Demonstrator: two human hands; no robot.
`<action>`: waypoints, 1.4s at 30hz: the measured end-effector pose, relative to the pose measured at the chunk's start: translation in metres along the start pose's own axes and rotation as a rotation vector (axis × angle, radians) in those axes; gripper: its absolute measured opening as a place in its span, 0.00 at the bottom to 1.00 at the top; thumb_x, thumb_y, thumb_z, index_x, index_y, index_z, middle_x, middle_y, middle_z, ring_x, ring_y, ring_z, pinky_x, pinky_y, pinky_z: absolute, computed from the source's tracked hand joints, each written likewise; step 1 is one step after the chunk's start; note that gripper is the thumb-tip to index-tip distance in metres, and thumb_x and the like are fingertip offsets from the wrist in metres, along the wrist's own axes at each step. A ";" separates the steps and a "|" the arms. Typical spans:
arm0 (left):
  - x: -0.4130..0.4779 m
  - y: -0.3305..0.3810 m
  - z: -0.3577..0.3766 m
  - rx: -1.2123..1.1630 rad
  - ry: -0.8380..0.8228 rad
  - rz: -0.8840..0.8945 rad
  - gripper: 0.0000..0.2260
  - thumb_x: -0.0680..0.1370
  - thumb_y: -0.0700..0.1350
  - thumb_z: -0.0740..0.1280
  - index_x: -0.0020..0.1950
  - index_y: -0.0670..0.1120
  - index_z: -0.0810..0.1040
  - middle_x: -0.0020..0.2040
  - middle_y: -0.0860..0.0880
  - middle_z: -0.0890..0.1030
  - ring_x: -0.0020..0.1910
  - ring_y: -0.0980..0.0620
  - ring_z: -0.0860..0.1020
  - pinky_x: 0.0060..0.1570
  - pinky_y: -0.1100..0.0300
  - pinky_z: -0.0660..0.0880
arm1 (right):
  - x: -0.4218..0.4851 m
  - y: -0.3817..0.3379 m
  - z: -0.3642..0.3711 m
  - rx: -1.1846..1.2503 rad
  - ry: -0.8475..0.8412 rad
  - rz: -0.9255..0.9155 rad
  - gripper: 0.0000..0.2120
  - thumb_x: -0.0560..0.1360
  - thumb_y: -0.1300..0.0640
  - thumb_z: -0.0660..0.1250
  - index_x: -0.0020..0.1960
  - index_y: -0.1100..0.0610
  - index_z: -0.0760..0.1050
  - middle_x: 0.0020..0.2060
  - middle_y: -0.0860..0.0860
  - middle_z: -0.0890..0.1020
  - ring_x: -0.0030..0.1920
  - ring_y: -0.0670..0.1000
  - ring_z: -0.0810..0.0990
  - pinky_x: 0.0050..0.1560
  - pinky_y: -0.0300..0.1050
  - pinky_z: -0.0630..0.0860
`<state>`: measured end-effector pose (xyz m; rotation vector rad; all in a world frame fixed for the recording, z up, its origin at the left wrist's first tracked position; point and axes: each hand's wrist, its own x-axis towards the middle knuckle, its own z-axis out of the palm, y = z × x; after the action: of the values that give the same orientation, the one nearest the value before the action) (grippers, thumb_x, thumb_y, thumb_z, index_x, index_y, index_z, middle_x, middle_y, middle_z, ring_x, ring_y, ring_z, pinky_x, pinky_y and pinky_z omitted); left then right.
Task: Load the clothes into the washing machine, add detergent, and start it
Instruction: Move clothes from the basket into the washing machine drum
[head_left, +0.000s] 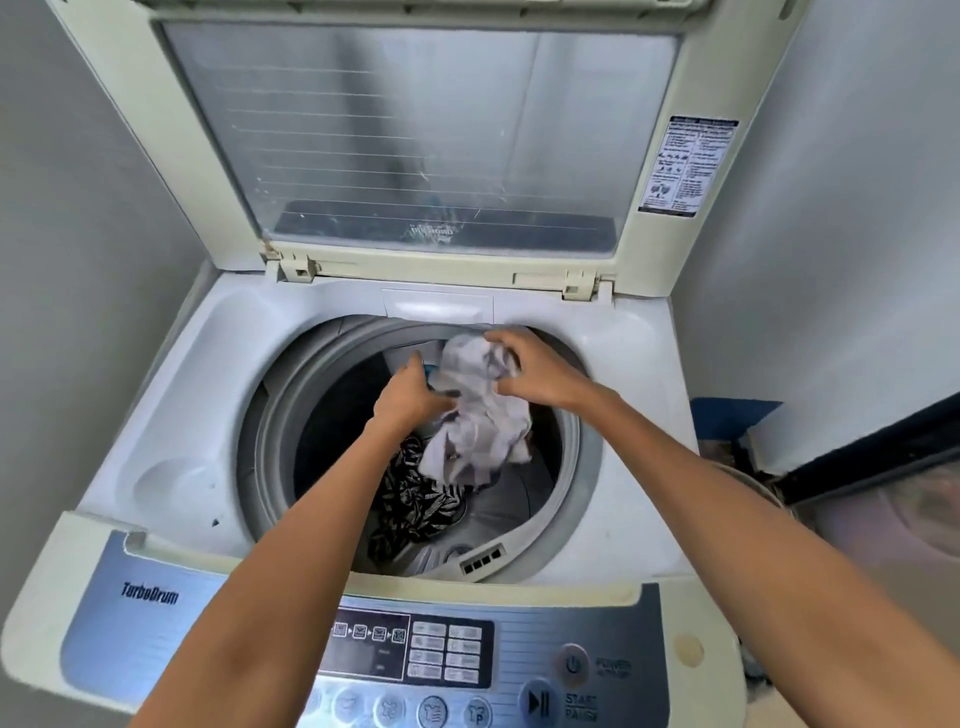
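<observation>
A top-loading washing machine (171, 415) stands before me with its lid (415, 135) raised. Over the drum opening (582, 447) both my hands hold a pale, faintly checked garment (478, 426) that hangs down into the drum. My left hand (410, 395) grips its left side and my right hand (540, 371) grips its top right. A black-and-white patterned garment (415, 499) lies in the drum below. The control panel (457, 649) with a power button (573, 665) and a start/pause button (538, 702) runs along the near edge.
Grey walls close in on the left and right of the machine. To the right, low down, sit a round basin rim (753, 483) and a dark-framed panel (872, 447). A detergent compartment cover (439, 304) sits at the back of the tub rim.
</observation>
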<state>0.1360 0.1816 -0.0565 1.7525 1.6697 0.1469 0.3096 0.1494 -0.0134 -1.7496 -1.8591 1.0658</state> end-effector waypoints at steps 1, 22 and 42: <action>0.001 -0.003 0.001 -0.007 0.007 0.001 0.38 0.73 0.48 0.72 0.75 0.41 0.55 0.68 0.39 0.70 0.64 0.40 0.72 0.59 0.50 0.70 | 0.000 0.000 0.000 0.034 0.010 0.005 0.28 0.71 0.67 0.67 0.70 0.60 0.65 0.69 0.56 0.69 0.68 0.54 0.68 0.60 0.37 0.64; -0.090 0.152 0.057 0.000 0.086 0.728 0.25 0.78 0.43 0.65 0.74 0.49 0.62 0.71 0.48 0.70 0.68 0.50 0.69 0.65 0.57 0.67 | -0.137 0.080 -0.094 0.441 0.328 -0.067 0.13 0.76 0.62 0.66 0.59 0.54 0.75 0.59 0.52 0.78 0.59 0.50 0.77 0.61 0.46 0.74; -0.115 0.237 0.288 0.157 -0.050 0.546 0.21 0.78 0.46 0.65 0.71 0.46 0.68 0.73 0.46 0.66 0.71 0.48 0.66 0.66 0.56 0.65 | -0.291 0.337 -0.129 0.637 0.383 0.395 0.12 0.77 0.55 0.65 0.60 0.54 0.75 0.56 0.54 0.78 0.57 0.51 0.78 0.53 0.45 0.75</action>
<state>0.4669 -0.0209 -0.0985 2.2784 1.1562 0.2203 0.6770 -0.1152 -0.1112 -1.7766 -0.8339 1.1819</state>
